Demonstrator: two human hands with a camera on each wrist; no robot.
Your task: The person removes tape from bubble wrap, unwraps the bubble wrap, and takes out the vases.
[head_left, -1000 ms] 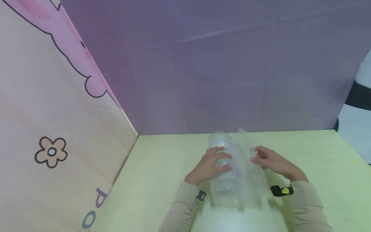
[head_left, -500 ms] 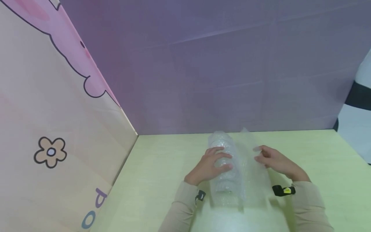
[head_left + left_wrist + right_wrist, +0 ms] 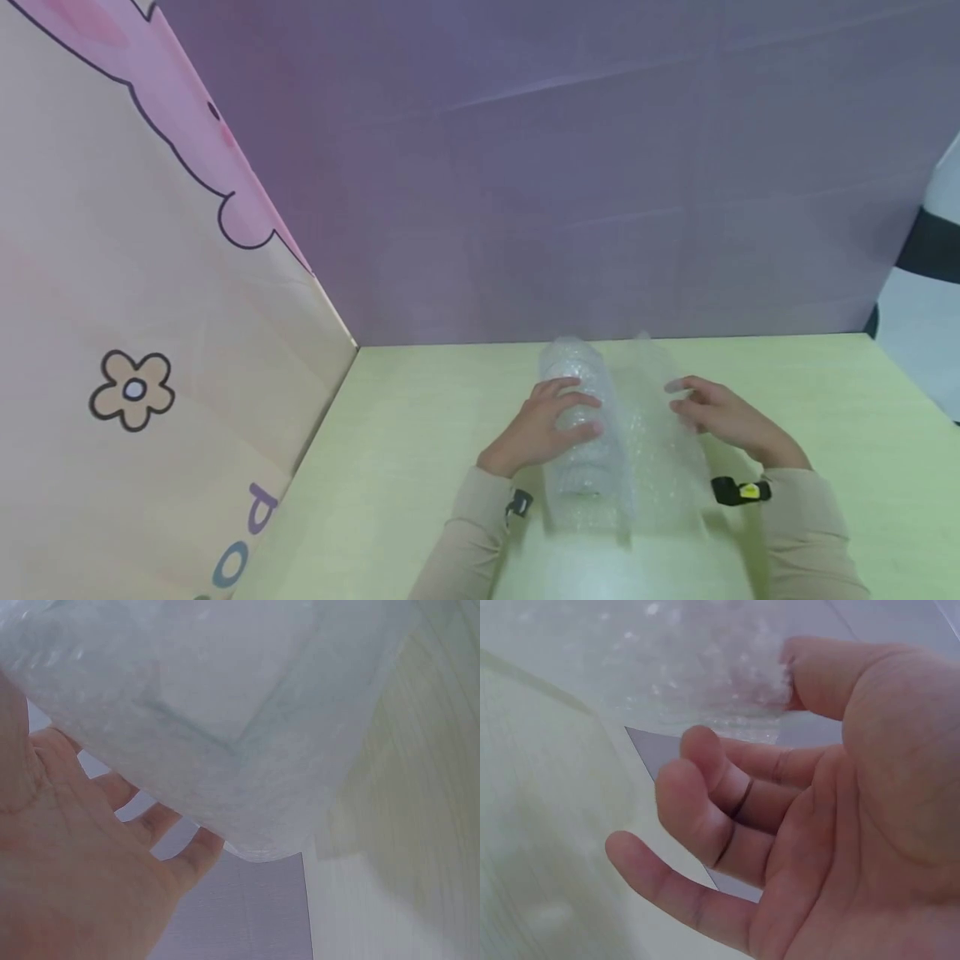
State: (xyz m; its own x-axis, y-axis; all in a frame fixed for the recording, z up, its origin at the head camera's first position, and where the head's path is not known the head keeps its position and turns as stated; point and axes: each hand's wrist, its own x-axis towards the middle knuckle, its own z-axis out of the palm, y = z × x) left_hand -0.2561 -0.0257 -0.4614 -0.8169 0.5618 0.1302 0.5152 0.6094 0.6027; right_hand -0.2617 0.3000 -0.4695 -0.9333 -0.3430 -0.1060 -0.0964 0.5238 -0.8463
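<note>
Starting from the near side, the beige sleeves (image 3: 806, 525) reach in over the pale table (image 3: 427, 417), and between them lies the bubble wrap roll (image 3: 588, 479), its length running from near to far; the left wrist view shows a faint angular outline inside it, though what that is cannot be told. A little farther out, the left hand (image 3: 536, 429) rests across the roll from its left side, fingers spread and gently bent over the top, thumb toward the near side, with no tight grip; light, level pressure here should stop the roll from skidding without crushing the bubbles. On the right, the right hand (image 3: 723, 417) pinches the right edge of the loose sheet (image 3: 660, 475) between thumb and forefinger, its other fingers half bent and clear of the film. Since that hand has the sheet at one spot only, the near part could well sag or skew, so a hold close to the middle of the edge and an even motion of the whole arm seem best; slow tension is kinder than a tug, as thin film may stretch or crease. Beyond both hands, the sheet's far corner peaks upward near the table's far edge, worth watching lest it fold over, and behind it rises the purple backdrop (image 3: 487, 208)
</note>
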